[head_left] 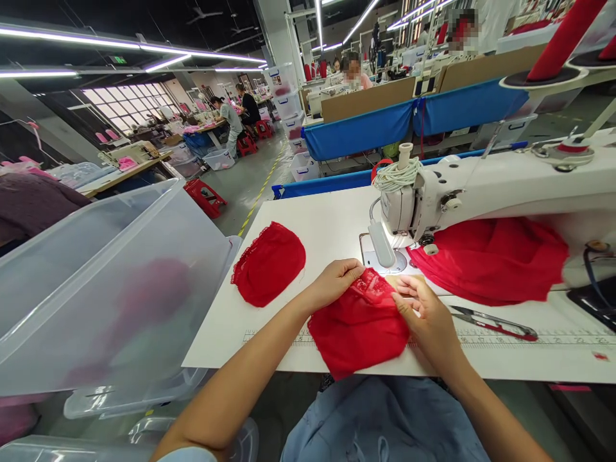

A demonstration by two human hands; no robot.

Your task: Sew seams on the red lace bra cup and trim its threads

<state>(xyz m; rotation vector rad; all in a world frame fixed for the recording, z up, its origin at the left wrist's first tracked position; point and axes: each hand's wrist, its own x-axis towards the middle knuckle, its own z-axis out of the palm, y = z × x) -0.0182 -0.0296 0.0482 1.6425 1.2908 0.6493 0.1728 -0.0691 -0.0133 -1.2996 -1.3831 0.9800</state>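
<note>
Both my hands hold a red fabric piece with lace trim (360, 327) at the table's front edge, below the sewing machine (500, 192). My left hand (337, 281) pinches its upper left corner, thumb on the lace. On the opposite side, my right hand (423, 311) grips the lace edge between thumb and fingers. The piece hangs slightly over the edge. A second red lace-edged piece (272, 266) lies flat to the left. Under the machine arm a larger pile of red fabric (495, 260) is bunched. Thread snips (495, 323) rest right of my right hand.
A large translucent plastic bin (120, 301) with something red inside stands at the left. A printed ruler strip (481, 339) runs along the front of the white table (322, 221). Blue fabric troughs (360, 135) and people at other machines are beyond.
</note>
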